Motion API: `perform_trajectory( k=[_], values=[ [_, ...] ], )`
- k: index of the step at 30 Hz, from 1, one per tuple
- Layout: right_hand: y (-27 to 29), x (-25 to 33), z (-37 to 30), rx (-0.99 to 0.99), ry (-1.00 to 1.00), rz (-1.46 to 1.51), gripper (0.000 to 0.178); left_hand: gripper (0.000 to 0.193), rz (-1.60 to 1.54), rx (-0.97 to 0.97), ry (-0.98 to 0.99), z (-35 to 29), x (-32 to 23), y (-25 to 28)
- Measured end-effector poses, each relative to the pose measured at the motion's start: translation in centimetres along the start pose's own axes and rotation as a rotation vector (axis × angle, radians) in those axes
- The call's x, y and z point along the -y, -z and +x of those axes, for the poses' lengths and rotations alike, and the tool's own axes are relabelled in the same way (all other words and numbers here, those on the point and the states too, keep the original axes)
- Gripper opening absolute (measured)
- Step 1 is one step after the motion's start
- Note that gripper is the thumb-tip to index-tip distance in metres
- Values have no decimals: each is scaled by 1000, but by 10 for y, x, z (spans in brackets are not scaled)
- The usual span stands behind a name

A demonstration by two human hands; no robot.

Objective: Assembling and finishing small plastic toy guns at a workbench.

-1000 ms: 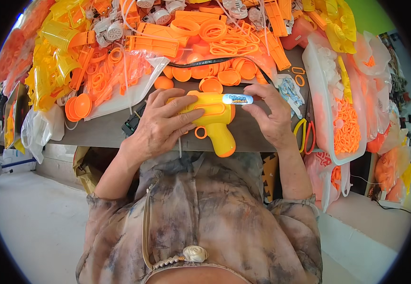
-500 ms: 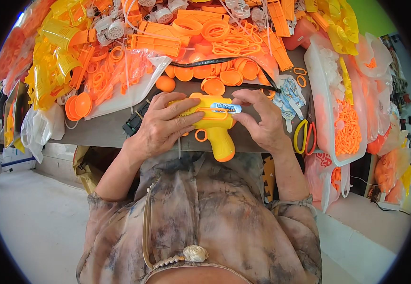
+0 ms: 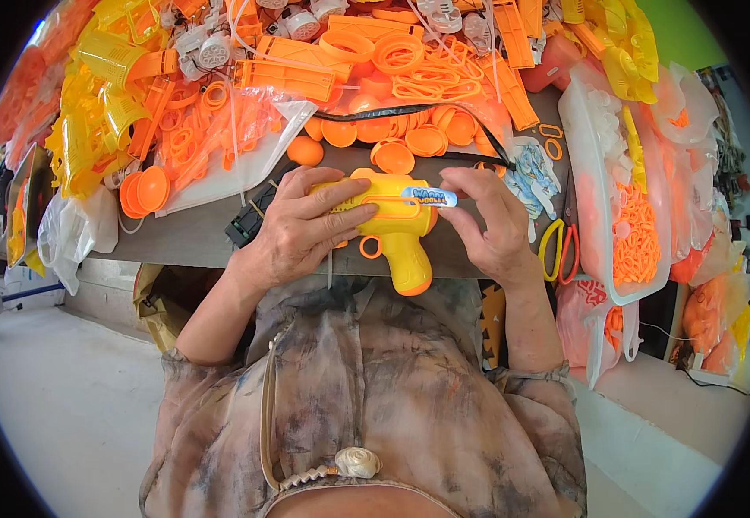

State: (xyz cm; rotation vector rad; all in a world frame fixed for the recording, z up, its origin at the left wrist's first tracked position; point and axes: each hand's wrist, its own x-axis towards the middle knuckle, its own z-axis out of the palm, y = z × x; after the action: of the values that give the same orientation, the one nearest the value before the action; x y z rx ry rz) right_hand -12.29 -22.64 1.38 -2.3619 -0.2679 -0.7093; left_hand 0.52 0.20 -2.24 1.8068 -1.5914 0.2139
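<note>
A yellow toy gun [image 3: 407, 250] with an orange trigger and orange butt sits over the near edge of the grey table, its handle pointing down toward me. My left hand [image 3: 302, 224] is closed around its left end, fingers lying across the body. At its right end, my right hand [image 3: 489, 220] pinches the tip of a small blue-and-white sticker [image 3: 431, 198] between thumb and forefinger. The sticker's left part overlaps the gun's side beside an orange raised frame; its right end sticks out past the body. Whether the left part is stuck down, I cannot tell.
Orange cups [image 3: 392, 157], rings and yellow shells pile up beyond the gun. To the right lie blue label pieces [image 3: 532, 177], scissors [image 3: 569, 246] with red and yellow handles, and a white bin [image 3: 595, 216] of small orange parts. A black box [image 3: 244, 226] sits left.
My right hand has moved slightly right, and the sticker's pinched end now reaches farther past the gun. My left hand keeps its hold; the gun shifts slightly right.
</note>
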Motion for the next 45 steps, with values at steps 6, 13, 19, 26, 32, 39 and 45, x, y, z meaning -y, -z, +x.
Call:
perform_trajectory(
  k=[6,13,19,26,32,39,45],
  values=[
    [2,-4,-4,20,9,47,43,40,-14,-18,-11,0,1,-1],
    [1,0,-4,16,36,25,42,40,-32,-48,-24,-2,3,-3],
    [-4,3,2,48,15,34,43,40,-40,-53,-10,-3,3,-4],
    [0,-3,-4,109,-123,209,44,41,-34,-51,-7,-2,2,-4],
    [-10,3,-4,42,-55,104,44,40,-45,-59,-7,-2,2,-4],
    [-31,2,-8,-37,-31,106,42,40,-48,-54,-14,-1,2,-3],
    [-37,5,-10,-76,-27,125,41,36,-24,-15,-12,-1,2,-1]
  ],
)
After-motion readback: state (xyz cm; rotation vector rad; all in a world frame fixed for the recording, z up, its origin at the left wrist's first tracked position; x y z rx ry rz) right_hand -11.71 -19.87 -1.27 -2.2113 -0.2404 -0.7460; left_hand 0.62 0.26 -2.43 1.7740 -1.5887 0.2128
